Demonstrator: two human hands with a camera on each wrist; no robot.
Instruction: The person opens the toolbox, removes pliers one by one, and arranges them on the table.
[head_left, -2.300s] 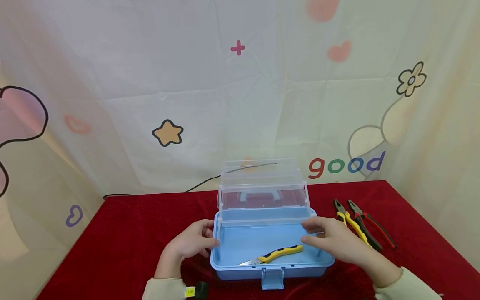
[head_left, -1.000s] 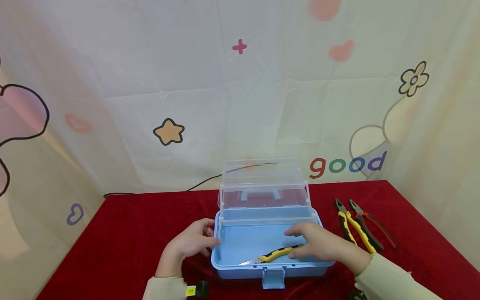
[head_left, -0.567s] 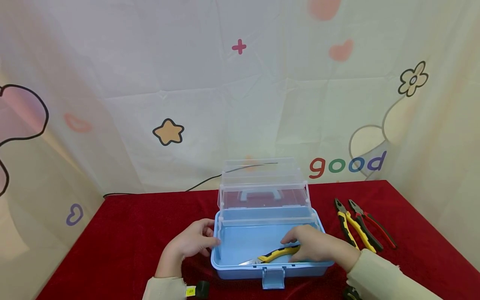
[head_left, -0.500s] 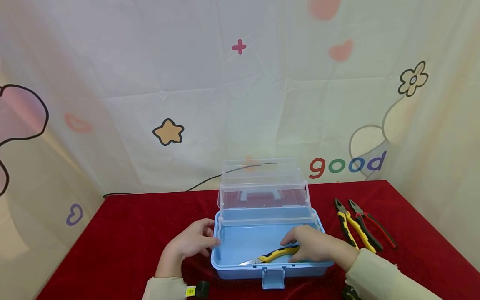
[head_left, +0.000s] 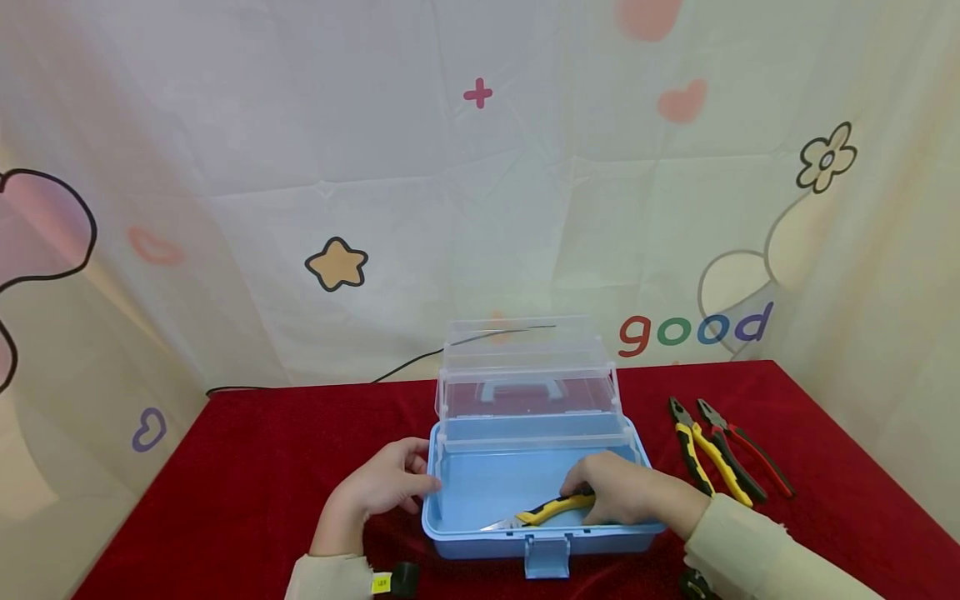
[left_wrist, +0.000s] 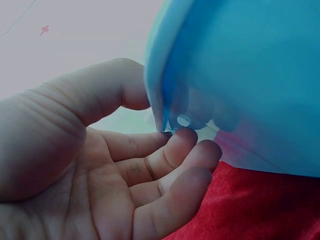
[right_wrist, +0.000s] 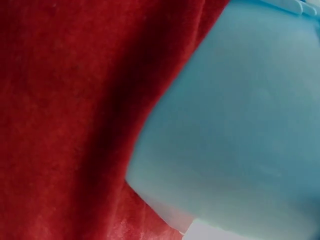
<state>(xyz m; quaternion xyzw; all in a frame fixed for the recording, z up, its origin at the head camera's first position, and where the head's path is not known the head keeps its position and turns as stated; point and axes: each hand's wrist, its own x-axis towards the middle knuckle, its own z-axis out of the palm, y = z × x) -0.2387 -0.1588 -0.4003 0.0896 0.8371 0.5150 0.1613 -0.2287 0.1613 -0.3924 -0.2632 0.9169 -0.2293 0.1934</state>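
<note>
An open light-blue toolbox sits on the red cloth, its clear lid raised at the back. My left hand holds the box's left side. In the left wrist view, the thumb presses the rim while the other fingers curl below it. Inside the box lie pliers with a silver pointed head and yellow-and-black handles. My right hand reaches over the right wall and grips the handle end, which its fingers hide. Only the box's outer wall and cloth show in the right wrist view.
On the right lie yellow-and-black pliers, beside red-and-black pliers. The clear lid stands upright near the patterned curtain. A thin black cable runs behind the box. A latch hangs at the box's front.
My right hand has moved left and down into the box, and its fingers have closed round the pliers' handle end. The pliers have shifted very slightly. My left hand stays on the box's side.
</note>
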